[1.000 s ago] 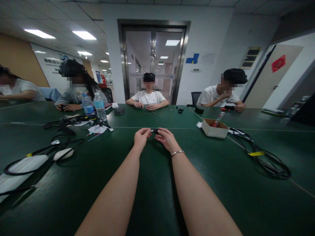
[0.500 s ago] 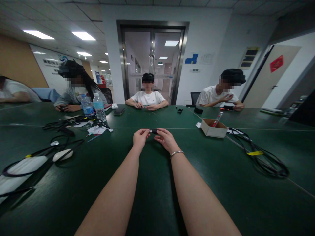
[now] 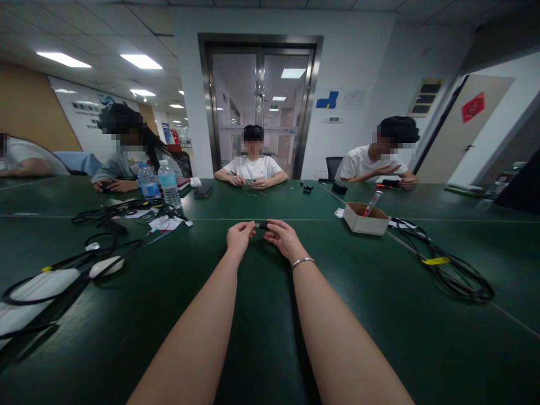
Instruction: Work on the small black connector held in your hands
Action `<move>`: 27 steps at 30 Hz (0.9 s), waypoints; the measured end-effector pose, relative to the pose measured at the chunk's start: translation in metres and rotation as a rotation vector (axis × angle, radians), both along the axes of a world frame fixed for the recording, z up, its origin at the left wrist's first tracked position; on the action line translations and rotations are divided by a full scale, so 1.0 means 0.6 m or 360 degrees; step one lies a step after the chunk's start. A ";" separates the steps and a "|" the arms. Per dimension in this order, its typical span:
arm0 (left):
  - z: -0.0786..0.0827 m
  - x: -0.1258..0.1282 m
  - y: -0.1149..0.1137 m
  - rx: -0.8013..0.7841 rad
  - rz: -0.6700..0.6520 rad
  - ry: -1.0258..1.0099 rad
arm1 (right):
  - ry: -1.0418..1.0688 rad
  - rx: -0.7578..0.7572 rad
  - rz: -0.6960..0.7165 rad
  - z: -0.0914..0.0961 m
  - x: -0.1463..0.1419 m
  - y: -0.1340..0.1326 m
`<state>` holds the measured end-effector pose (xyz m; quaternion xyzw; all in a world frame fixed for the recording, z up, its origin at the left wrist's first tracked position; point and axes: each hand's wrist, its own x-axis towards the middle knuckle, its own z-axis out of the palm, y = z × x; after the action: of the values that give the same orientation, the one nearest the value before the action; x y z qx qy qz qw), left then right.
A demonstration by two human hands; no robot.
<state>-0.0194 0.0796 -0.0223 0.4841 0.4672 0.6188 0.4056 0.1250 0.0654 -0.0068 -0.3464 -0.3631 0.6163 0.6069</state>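
At the middle of a long green table, I held a small dark part between both hands, just above the tabletop. My left hand pinched one end with curled fingertips, and my right hand pinched the other end, the two hands almost touching; what the part was could not be made out. A silver bracelet sat on my right wrist. To my right stood an open cardboard box with a red-tipped tube leaning in it, and beyond it a coil of black cable tagged with yellow tape. To my left lay more black cables and a white oval device, with two water bottles farther back. Four other people sat along the far and left sides of the table, their hands on the tabletop or raised.
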 end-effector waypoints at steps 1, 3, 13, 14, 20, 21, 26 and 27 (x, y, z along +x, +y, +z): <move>-0.001 -0.001 0.001 -0.0002 -0.0001 0.0023 | 0.0002 -0.0002 -0.0004 0.000 0.000 0.000; -0.004 -0.002 0.003 -0.0006 0.0003 0.0067 | 0.0006 -0.0006 -0.0014 0.001 -0.001 -0.001; -0.010 -0.005 0.007 -0.0018 0.0031 0.0157 | -0.0009 -0.0014 -0.0014 0.004 -0.002 -0.002; -0.010 -0.005 0.007 -0.0021 0.0033 0.0163 | -0.0004 -0.0014 -0.0013 0.004 -0.002 -0.002; -0.007 -0.003 0.006 -0.0045 0.0034 0.0153 | -0.0011 -0.0007 -0.0016 0.003 -0.002 -0.002; -0.006 -0.003 0.005 -0.0051 0.0036 0.0149 | -0.0012 -0.0005 -0.0022 0.003 -0.002 -0.001; -0.002 0.000 0.001 -0.0083 0.0063 0.0178 | -0.0002 0.0005 -0.0031 0.000 -0.002 0.001; -0.002 0.000 0.000 -0.0090 0.0071 0.0187 | -0.0003 0.0007 -0.0030 0.000 -0.002 0.001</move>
<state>-0.0196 0.0798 -0.0232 0.4975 0.5181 0.5848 0.3770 0.1240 0.0657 -0.0066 -0.3489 -0.3618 0.6095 0.6131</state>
